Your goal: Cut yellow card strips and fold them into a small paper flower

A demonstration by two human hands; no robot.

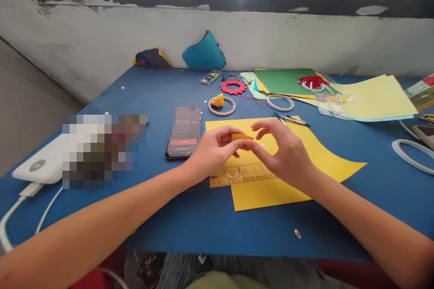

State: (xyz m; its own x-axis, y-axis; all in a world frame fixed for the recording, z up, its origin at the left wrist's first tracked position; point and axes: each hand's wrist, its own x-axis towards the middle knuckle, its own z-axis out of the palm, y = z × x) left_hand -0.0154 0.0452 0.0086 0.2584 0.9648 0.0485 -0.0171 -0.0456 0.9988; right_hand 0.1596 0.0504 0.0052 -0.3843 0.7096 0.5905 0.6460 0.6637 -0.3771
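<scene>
Above a yellow paper sheet, my left hand pinches a small folded strip of orange-yellow paper. My right hand is open, its fingers curved and parted from the thumb. The right thumb tip reaches the strip's lower edge, close to the left thumb. Under my hands a clear plastic ruler with cut-out shapes lies on the yellow sheet. A phone showing a timer lies left of my left hand. Pens or scissors with blue parts lie beyond my right hand.
A tape roll holds a folded yellow paper piece. Behind it lies a red paper ring; another tape roll is to the right. Coloured sheets spread at back right. A white power bank with cables sits left.
</scene>
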